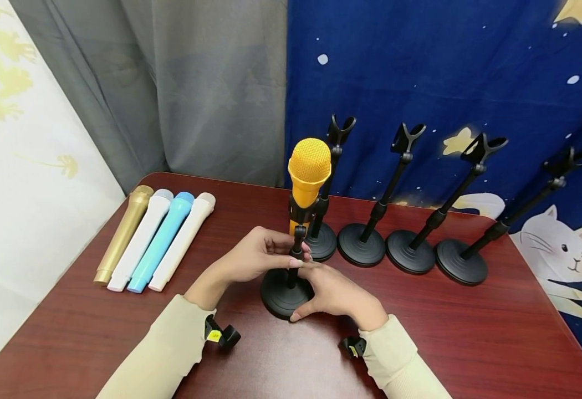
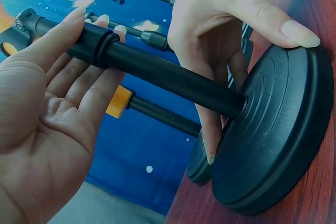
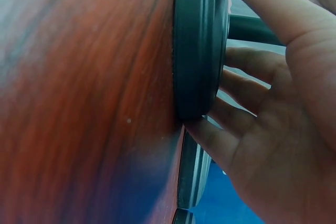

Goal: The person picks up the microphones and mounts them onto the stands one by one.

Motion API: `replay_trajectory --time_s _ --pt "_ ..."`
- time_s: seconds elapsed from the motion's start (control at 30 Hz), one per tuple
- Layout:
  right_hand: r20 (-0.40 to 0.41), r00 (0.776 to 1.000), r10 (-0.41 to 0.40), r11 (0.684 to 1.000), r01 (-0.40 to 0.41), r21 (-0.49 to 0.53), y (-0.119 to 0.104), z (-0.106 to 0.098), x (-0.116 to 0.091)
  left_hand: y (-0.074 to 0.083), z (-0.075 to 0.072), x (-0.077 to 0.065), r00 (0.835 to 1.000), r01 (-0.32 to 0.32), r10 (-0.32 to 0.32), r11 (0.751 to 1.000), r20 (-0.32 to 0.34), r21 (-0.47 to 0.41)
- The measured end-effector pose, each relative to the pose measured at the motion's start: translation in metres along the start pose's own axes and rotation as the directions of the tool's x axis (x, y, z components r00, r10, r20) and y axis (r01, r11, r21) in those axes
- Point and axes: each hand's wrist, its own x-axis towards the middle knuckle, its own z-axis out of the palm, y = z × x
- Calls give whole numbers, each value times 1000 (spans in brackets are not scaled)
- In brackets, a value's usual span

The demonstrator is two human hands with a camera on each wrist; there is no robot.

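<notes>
Standing on table [image 1: 291, 366], front blk stand [image 1: 280, 295] is pinched at pole [image 2: 173, 81] by L grip [image 1: 258, 256] & clasped at base [image 2: 273, 135] by wider-spread R grip [image 1: 340, 291]. Yellow mic [image 1: 310, 163] is held in stand's clip [image 1: 298, 213].

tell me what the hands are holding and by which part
The nearest black stand: the left hand pinches its pole at the upper collar, and the right hand grips its round base at the edge.

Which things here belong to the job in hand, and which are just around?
The job, it seems:
nearest black stand
yellow microphone mounted on it
four other stands, probably
four loose microphones, probably

Just around:
gray curtain
blue starry curtain
</notes>
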Motion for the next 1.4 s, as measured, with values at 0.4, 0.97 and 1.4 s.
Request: replay_trajectory --time_s 0.4,0.97,1.4 --pt "3 1000 8 1000 -8 1 1 0 0 1 5 -1 999 -5 4 1000 -49 -31" --pt "-3 999 38 999 -38 -10 1 0 -1 5 30 -6 936 39 -12 997 -351 71" --pt "-14 1000 14 997 -13 70 3 2 -2 13 74 -6 684 80 230 920 -692 384"
